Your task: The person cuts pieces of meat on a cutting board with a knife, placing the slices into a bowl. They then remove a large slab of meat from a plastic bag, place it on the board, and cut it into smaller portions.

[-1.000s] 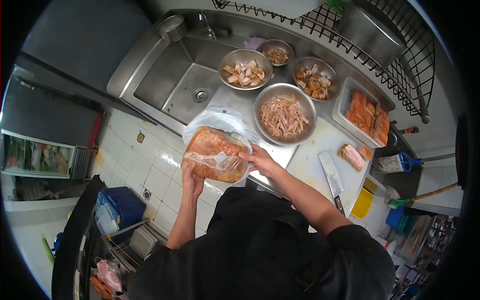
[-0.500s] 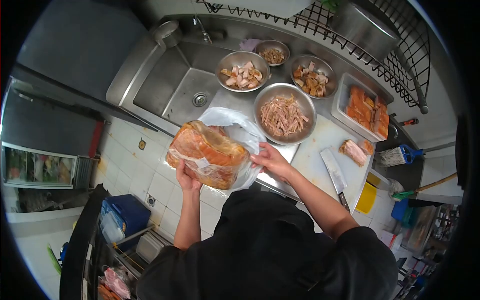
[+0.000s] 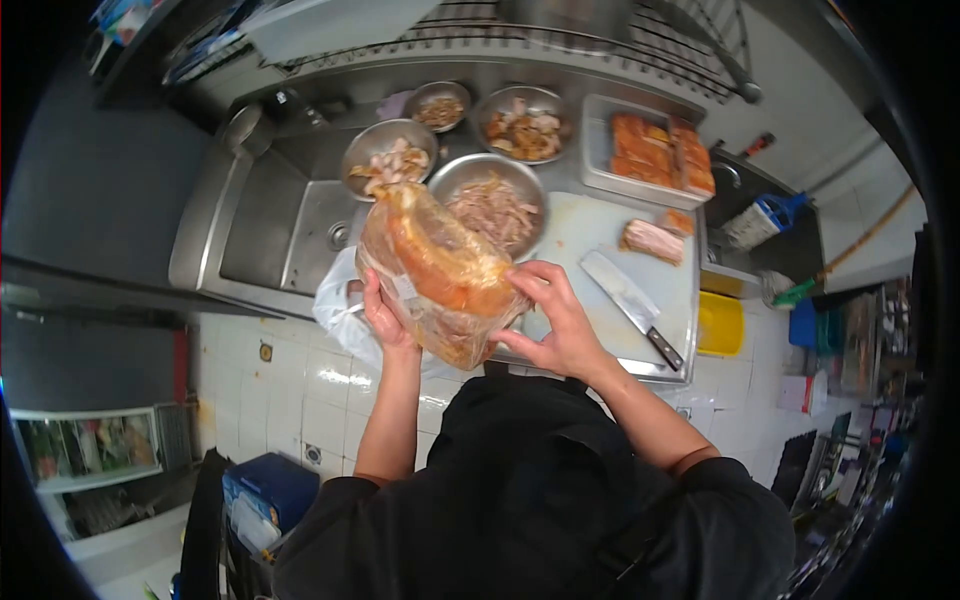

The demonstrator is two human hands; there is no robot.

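A large orange-brown piece of plastic-wrapped meat (image 3: 435, 275) is held up in front of me, above the counter's edge. My left hand (image 3: 388, 318) grips its left side from below, thumb up along the wrap. At its right end my right hand (image 3: 557, 322) has fingers on top and the thumb lower down, around the package's edge. A white plastic bag (image 3: 345, 312) hangs crumpled beneath and left of the meat, near my left hand; what holds it up is partly hidden. Behind the meat, a steel bowl of meat strips (image 3: 536, 182) is partly covered.
A cleaver (image 3: 622, 290) and a cut meat chunk (image 3: 652, 241) lie on the white cutting board (image 3: 575, 225). More steel bowls with cut meat (image 3: 523, 130) stand behind, beside a tub of meat slabs (image 3: 600, 160). The sink (image 3: 265, 235) is at left, a wire rack (image 3: 440, 45) overhead.
The meat has moved right relative to the counter and tilted more upright. The white bag, earlier behind it and at my right hand, now hangs below left. My right hand now grips the meat's wrapped end.
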